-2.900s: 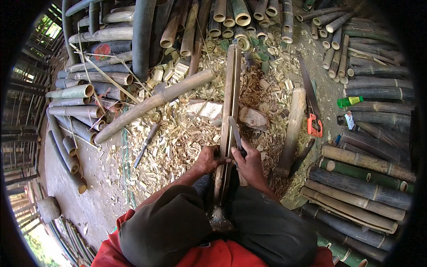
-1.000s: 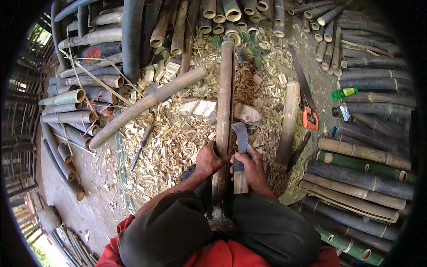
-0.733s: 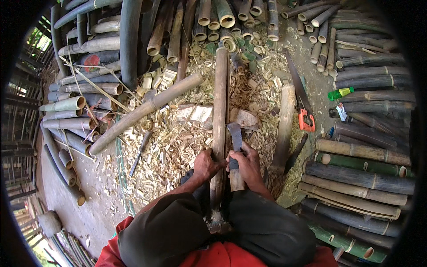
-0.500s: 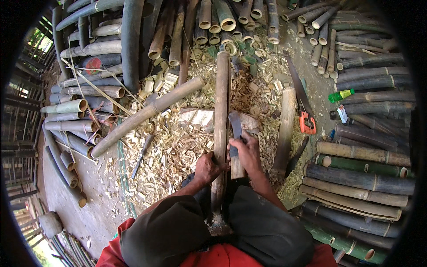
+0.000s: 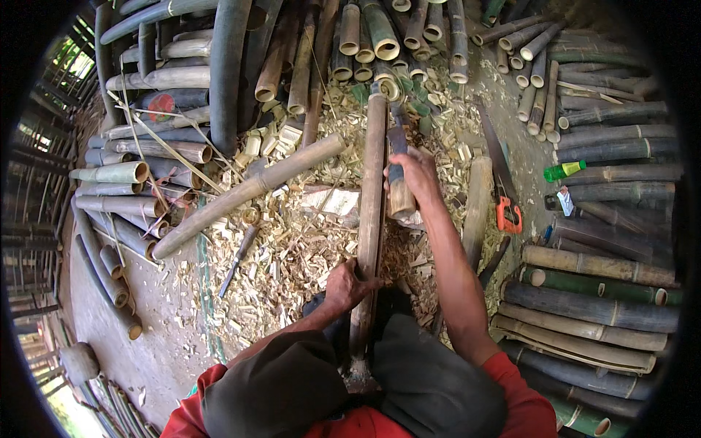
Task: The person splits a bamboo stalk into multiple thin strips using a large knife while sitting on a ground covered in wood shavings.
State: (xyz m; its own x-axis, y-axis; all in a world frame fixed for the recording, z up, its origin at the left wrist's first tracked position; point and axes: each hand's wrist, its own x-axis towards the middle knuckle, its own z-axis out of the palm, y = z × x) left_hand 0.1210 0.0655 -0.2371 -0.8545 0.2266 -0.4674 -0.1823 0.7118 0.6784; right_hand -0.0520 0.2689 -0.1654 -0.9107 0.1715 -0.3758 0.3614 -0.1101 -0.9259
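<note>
An upright-lying bamboo pole point(image 5: 371, 182) runs away from between my knees, with a lengthwise split or edge along its right side. My left hand point(image 5: 347, 286) is wrapped round its near part, thumb across the top. My right hand point(image 5: 414, 177) grips a wooden-handled bladed tool point(image 5: 401, 203) just right of the pole, farther up. Its pale handle end points toward me, and its dark blade points away. How far the blade touches the pole cannot be made out.
Pale wood chips point(image 5: 285, 255) cover the ground. A loose bamboo length point(image 5: 248, 191) slants at left, near a chisel-like tool point(image 5: 239, 261). At right lie a handsaw with an orange handle point(image 5: 509, 214), a green bottle point(image 5: 564, 171) and stacked bamboo point(image 5: 595, 292).
My right hand has moved away from me along the pole with the bladed tool, the arm stretching out. My left hand stays on the pole. The view has shifted slightly.
</note>
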